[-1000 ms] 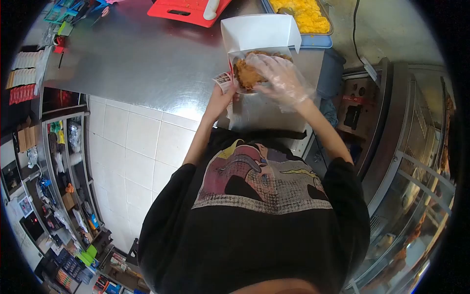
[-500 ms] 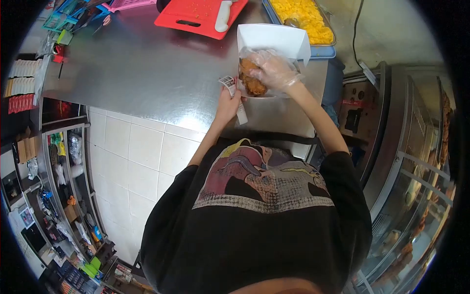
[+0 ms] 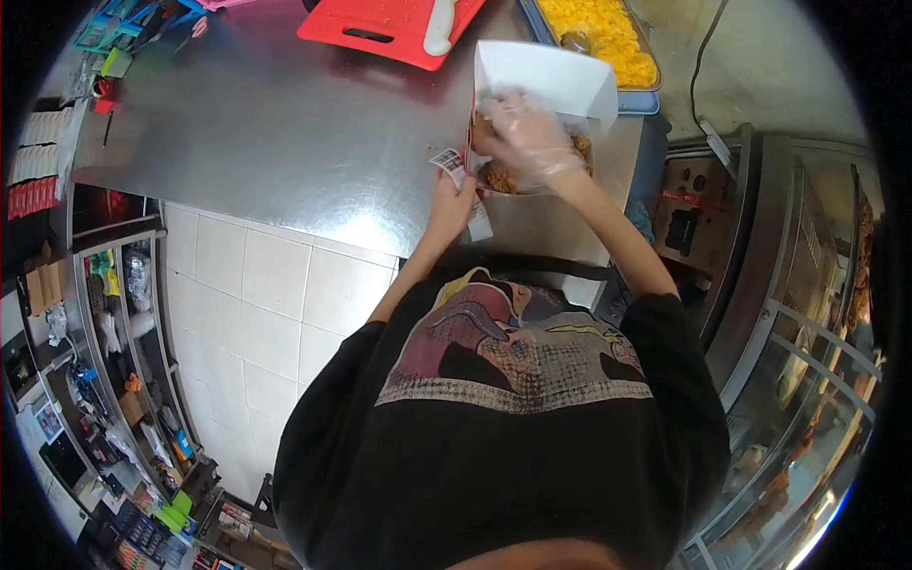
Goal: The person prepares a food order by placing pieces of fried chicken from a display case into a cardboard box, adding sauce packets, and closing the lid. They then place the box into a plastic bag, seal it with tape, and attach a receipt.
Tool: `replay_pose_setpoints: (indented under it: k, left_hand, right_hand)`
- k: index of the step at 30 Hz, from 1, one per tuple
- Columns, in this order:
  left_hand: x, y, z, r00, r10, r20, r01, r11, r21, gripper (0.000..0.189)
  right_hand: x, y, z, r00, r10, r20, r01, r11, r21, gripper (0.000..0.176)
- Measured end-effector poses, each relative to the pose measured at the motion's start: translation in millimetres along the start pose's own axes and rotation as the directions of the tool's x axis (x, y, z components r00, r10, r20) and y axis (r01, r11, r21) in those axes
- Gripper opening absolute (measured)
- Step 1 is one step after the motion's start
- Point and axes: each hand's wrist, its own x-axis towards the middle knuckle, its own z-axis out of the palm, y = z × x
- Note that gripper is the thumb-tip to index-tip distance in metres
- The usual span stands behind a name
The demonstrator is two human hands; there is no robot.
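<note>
My left hand [image 3: 454,201] is closed on a printed paper receipt [image 3: 481,226], its fingertips right at the near left corner of an open white cardboard box [image 3: 546,71]. The lid of the box stands raised on the far side. My right hand [image 3: 530,141], in a clear plastic glove, reaches into the box and is smeared by motion, so I cannot tell whether its fingers grip anything. Under and around it lie pieces of fried chicken [image 3: 499,178], brown and crusty, showing at the near side and along the right wall.
On the steel table [image 3: 256,123] lies a red cutting board [image 3: 380,21] with a white-handled knife [image 3: 440,27]. A tray of yellow food [image 3: 608,38] stands behind the box. Glass-fronted shelving [image 3: 798,380] is at my right, and crowded shelves [image 3: 133,351] at my left.
The box has shifted slightly right. My right hand has come off the chicken piece at the near left and blurs over the box's middle; more chicken shows on the right.
</note>
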Motion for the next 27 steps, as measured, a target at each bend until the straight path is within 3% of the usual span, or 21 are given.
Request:
replay_pose_setpoints:
  k: [3, 6, 8, 9, 12, 14, 16, 18, 19, 21, 23, 25, 27]
  left_hand:
    - [-3, -4, 0, 0.999, -0.027, 0.022, 0.027, 0.999, 0.020, 0.031]
    - [-4, 7, 1, 0.998, -0.050, 0.022, 0.051, 0.998, -0.037, 0.032]
    - [-6, 13, 2, 0.997, -0.070, 0.020, 0.071, 0.994, -0.088, 0.033]
    - [-7, 16, 2, 0.998, -0.057, 0.031, 0.058, 0.998, -0.032, 0.033]
    - [-3, 8, -8, 0.993, -0.029, 0.113, 0.025, 0.999, 0.044, 0.032]
    - [-4, 9, -7, 0.983, -0.008, 0.185, -0.003, 0.998, 0.060, 0.031]
    - [-12, 20, 5, 0.998, 0.039, 0.048, -0.043, 0.996, 0.077, 0.030]
    - [-6, 6, -1, 0.996, 0.055, 0.066, -0.061, 0.994, 0.088, 0.030]
    - [-2, -1, -4, 0.994, 0.071, 0.086, -0.080, 0.991, 0.104, 0.030]
    - [2, -14, -8, 0.992, 0.094, 0.082, -0.105, 0.984, 0.146, 0.028]
    - [2, -8, -7, 0.990, 0.117, 0.075, -0.129, 0.974, 0.185, 0.027]
    - [-5, 14, -4, 1.000, 0.021, 0.020, -0.023, 0.995, 0.097, 0.023]
    - [-6, 16, -11, 1.000, 0.000, -0.001, 0.000, 0.997, 0.076, 0.024]
  right_hand:
    - [-13, 10, -16, 0.996, 0.078, 0.035, -0.082, 0.989, 0.127, 0.034]
    - [-31, -3, -32, 0.998, 0.035, -0.054, -0.023, 0.976, 0.216, 0.030]
    - [-42, -23, -40, 0.988, 0.044, 0.148, -0.067, 0.985, 0.160, 0.023]
    - [-46, -22, -37, 0.988, 0.056, 0.145, -0.080, 0.984, 0.162, 0.023]
    - [-69, -3, -13, 0.997, -0.078, 0.010, 0.076, 0.992, 0.102, 0.022]
    - [-89, 2, -5, 0.996, -0.087, -0.035, 0.090, 0.994, 0.065, 0.022]
    - [-87, 4, -10, 0.991, -0.111, -0.077, 0.113, 0.993, 0.023, 0.022]
    - [-75, 8, -18, 0.970, 0.006, 0.243, -0.062, 0.973, 0.223, 0.027]
    - [-66, 6, -25, 0.971, 0.007, 0.239, -0.062, 0.973, 0.224, 0.027]
    - [-43, -3, -32, 0.991, -0.032, -0.134, 0.045, 0.995, 0.094, 0.027]
    - [-17, -1, -9, 0.987, 0.000, -0.161, 0.028, 0.985, 0.169, 0.027]
    - [-10, -4, 6, 0.983, 0.030, -0.183, 0.017, 0.968, 0.249, 0.027]
    - [-5, -9, 16, 0.995, 0.095, -0.017, -0.088, 0.962, 0.259, 0.029]
